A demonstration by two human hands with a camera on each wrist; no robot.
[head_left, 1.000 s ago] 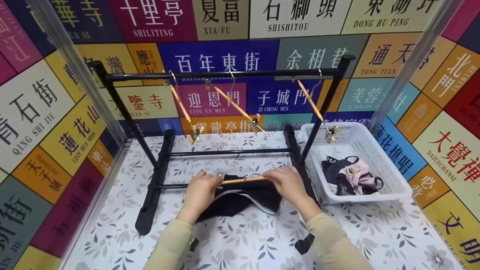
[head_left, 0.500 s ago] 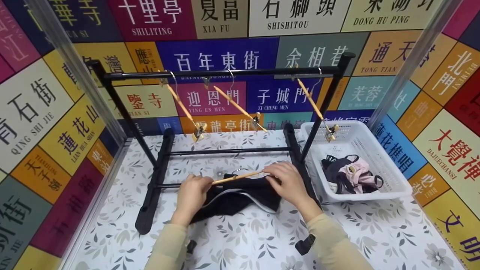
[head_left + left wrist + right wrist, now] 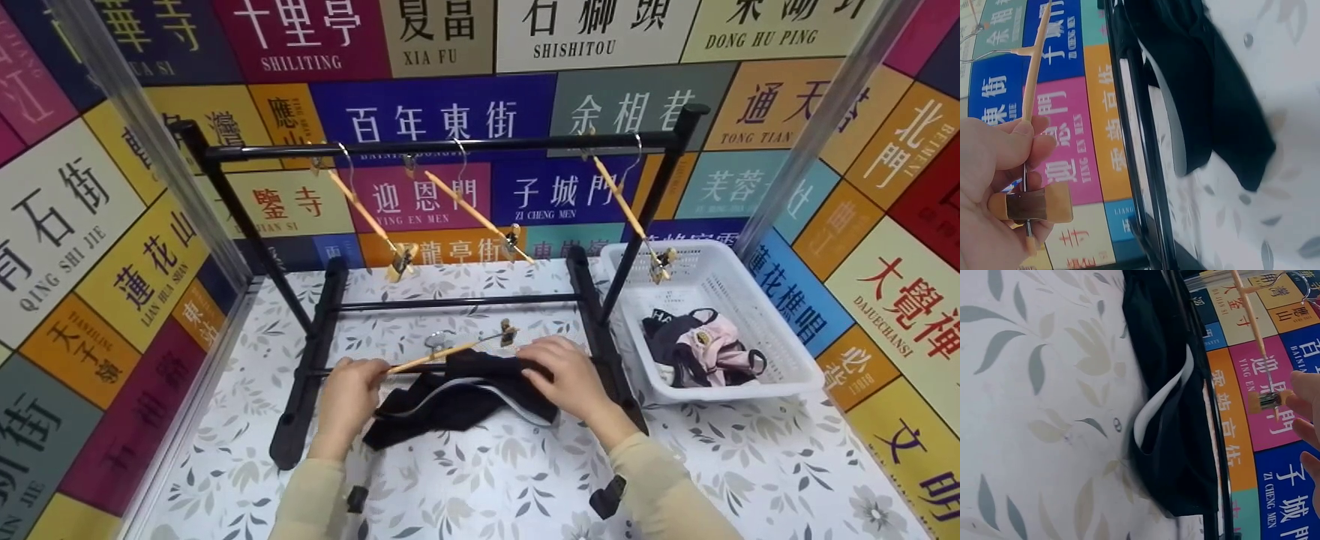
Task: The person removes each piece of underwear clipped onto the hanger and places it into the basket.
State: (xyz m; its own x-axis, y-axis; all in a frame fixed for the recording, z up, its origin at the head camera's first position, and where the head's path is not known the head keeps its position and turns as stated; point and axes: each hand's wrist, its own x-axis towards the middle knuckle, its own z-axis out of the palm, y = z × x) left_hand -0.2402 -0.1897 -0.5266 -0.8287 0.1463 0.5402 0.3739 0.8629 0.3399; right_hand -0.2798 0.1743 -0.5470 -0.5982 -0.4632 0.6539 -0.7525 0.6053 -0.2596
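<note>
My left hand point(image 3: 347, 401) grips a clip hanger point(image 3: 431, 358) by its left end. In the left wrist view, thumb and fingers pinch the wooden bar point(image 3: 1032, 95) beside a clip point(image 3: 1033, 205). The hanger tilts, its other end free. My right hand point(image 3: 564, 381) sits apart from that end with relaxed fingers; the right wrist view shows the far clip point(image 3: 1268, 401) just off its fingertips. Below both hands, a black garment point(image 3: 457, 409) with a pale-edged opening lies on the table against the rack's low front bar. Its kind is not clear.
A black rack point(image 3: 495, 143) stands ahead, with three clip hangers, including one hanger point(image 3: 360, 201) at left, on its top bar. To its right, a white basket point(image 3: 795, 360) holds crumpled pink and black clothes point(image 3: 709, 349). Sign-patterned walls point(image 3: 442, 116) enclose the table.
The hanger has moved left and tilted, its right end rising, with my left hand holding it. My right hand has let go of its right end. The garment's left part has spread slightly leftward.
</note>
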